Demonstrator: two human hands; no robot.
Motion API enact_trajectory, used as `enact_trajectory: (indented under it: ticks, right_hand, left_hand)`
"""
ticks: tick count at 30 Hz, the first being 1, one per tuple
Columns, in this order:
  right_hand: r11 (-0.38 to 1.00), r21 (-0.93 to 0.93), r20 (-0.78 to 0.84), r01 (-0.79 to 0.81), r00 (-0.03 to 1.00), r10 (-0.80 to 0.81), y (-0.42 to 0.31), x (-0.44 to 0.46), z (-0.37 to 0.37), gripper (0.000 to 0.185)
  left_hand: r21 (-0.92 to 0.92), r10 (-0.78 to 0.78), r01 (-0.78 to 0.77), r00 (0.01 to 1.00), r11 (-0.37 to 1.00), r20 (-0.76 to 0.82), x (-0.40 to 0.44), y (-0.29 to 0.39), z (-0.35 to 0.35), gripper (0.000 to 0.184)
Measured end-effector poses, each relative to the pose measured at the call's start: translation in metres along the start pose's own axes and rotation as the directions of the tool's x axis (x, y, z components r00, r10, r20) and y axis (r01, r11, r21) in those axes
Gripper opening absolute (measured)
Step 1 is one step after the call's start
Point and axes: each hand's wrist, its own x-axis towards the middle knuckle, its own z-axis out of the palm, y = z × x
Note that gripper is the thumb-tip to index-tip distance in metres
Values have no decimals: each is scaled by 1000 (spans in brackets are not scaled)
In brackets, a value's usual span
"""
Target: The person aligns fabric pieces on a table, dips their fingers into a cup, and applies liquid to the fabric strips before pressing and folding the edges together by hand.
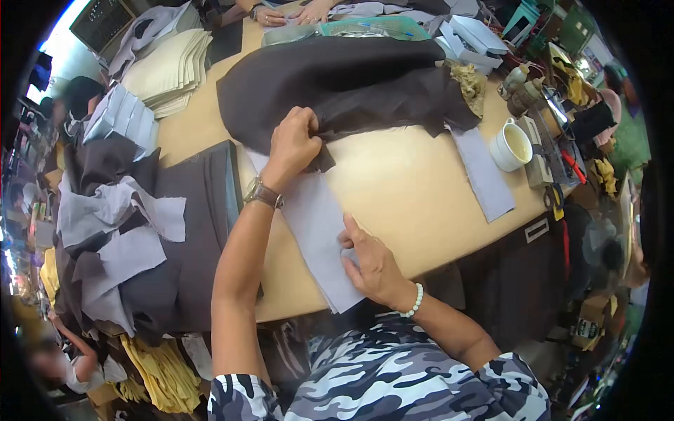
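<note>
My left hand (296, 142), with a watch on its wrist, is closed on the near edge of a large dark brown fabric piece (316, 77). That fabric lies bunched across the middle of the table. A light grey cloth strip (312, 228) runs from under the dark fabric toward the table's front edge. Over the right side of this strip is my right hand (374, 265), its finger and thumb apart; the other fingers are partly hidden. Another light grey strip (483, 175) sticks out from the dark fabric on the right.
Folded dark fabric (189, 231) and crumpled grey cloth (126, 217) lie at the left. A white mug (510, 146), bottles (514, 81) and scissors (557, 202) are along the right. At the far side, another person's hands (291, 14) work near a green tray (375, 28).
</note>
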Motion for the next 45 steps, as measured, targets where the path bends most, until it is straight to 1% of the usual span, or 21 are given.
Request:
enact_trajectory:
  ticks: [2,5,6,9,10,13,15,18,19,20,21,22,24,26,27,29,30,33,36,42,45]
  right_hand:
    - [1000,-9,-1,-4,1000,4,-1,0,0,77]
    - [1000,-15,3,-4,1000,4,-2,1,0,75]
    - [1000,-19,5,-8,1000,8,-2,1,-1,74]
    - [1000,-8,-2,-8,1000,8,-3,1,-2,73]
    - [1000,-20,-6,-1,1000,1,-4,1,-2,73]
    - [1000,-29,-1,2,1000,-2,-5,1,-3,72]
    - [1000,-5,22,-31,999,31,-5,1,-5,70]
    - [998,-17,-69,-56,996,54,0,3,-25,62]
    - [956,-276,-154,98,977,-144,15,4,-45,57]
    - [823,-529,-176,210,921,-348,34,6,-71,52]
    - [831,-556,-305,-15,934,-187,34,12,-100,45]
    - [709,-693,-360,-129,914,-186,38,18,-135,42]
    - [564,-716,-545,-411,834,-83,57,21,-199,43]
    - [380,-809,-514,-449,854,-84,84,17,-251,41]
    - [329,-841,-473,-429,879,-61,94,15,-266,40]
    - [240,-895,-389,-376,921,-5,111,14,-285,38]
    - [254,-876,-401,-411,911,90,116,16,-289,36]
    - [123,-903,-389,-411,906,168,126,18,-290,42]
    - [98,-878,-429,-469,861,275,136,21,-296,33]
    - [136,-897,-357,-420,871,337,116,23,-304,33]
    - [163,-886,-403,-435,894,193,126,19,-304,34]
  left_hand:
    - [-221,2,-6,1000,975,-18,-2,-19,12,13]
    - [-232,131,-126,991,965,8,-12,-27,16,17]
    - [-61,160,-155,983,986,95,-14,-26,12,23]
    - [312,185,-209,977,927,103,-27,-1,-1,26]
    - [315,165,-196,979,929,121,-30,-1,-2,31]
    - [139,139,-147,988,979,65,-35,-11,4,32]
    - [60,111,-120,983,991,145,-28,-16,-1,33]
    - [-100,75,-55,976,993,206,-26,-29,-7,32]
    - [-163,70,-33,972,986,223,-27,-35,-8,32]
    - [-257,66,-1,968,967,244,-28,-38,-10,33]
    - [-324,33,51,968,945,249,-30,-38,-11,33]
    - [-393,18,82,969,916,245,-32,-41,-10,32]
    - [-454,-1,108,973,885,231,-33,-45,-8,31]
    - [-442,-14,105,979,891,204,-33,-45,-7,31]
    - [-465,-17,114,978,878,209,-33,-45,-6,32]
    - [-502,-29,139,975,853,219,-34,-44,-7,32]
    - [-496,-39,144,976,856,216,-34,-41,-7,33]
    - [-482,-39,140,976,865,213,-36,-42,-8,34]
    - [-490,-26,120,980,864,195,-36,-44,-6,34]
    - [-485,-42,134,980,864,196,-36,-41,-6,34]
    - [-472,-27,117,981,874,193,-36,-42,-7,34]
